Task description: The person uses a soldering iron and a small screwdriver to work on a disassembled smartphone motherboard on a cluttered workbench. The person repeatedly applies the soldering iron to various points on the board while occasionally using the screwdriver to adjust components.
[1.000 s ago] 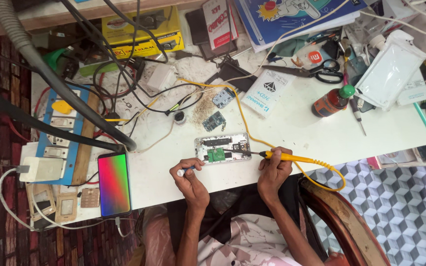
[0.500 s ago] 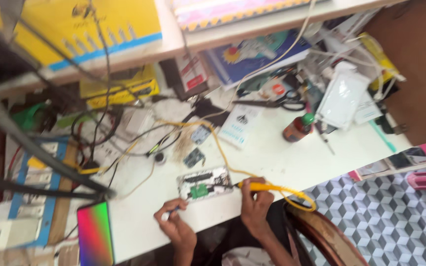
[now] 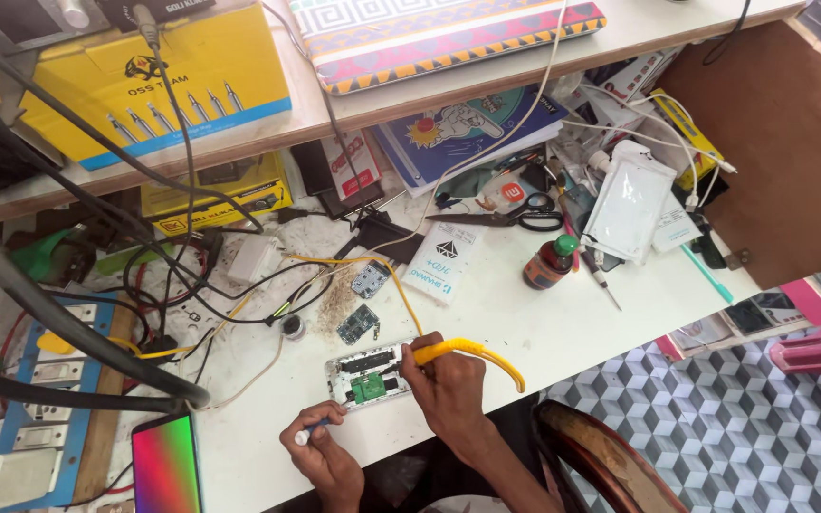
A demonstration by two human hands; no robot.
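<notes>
An opened phone (image 3: 366,376) with a green circuit board inside lies on the white worktable (image 3: 486,323) near its front edge. My right hand (image 3: 448,385) grips a yellow-handled soldering iron (image 3: 458,351), its tip at the phone's right end; the yellow cable loops off to the right. My left hand (image 3: 320,451) is closed on a thin white stick-like tool (image 3: 308,434) just below and left of the phone. Two small loose circuit boards (image 3: 358,323) lie behind the phone.
A phone with a rainbow screen (image 3: 165,465) lies at front left beside a blue power strip (image 3: 40,418). Tangled cables (image 3: 192,275), scissors (image 3: 515,217), a brown bottle (image 3: 549,262), yellow boxes (image 3: 125,76) and packets crowd the back. A wooden chair back (image 3: 610,456) is at my right.
The camera has swung and tilted, so the upper shelf shows and the table sits lower in view. Both hands stay at the opened phone, holding the same tools.
</notes>
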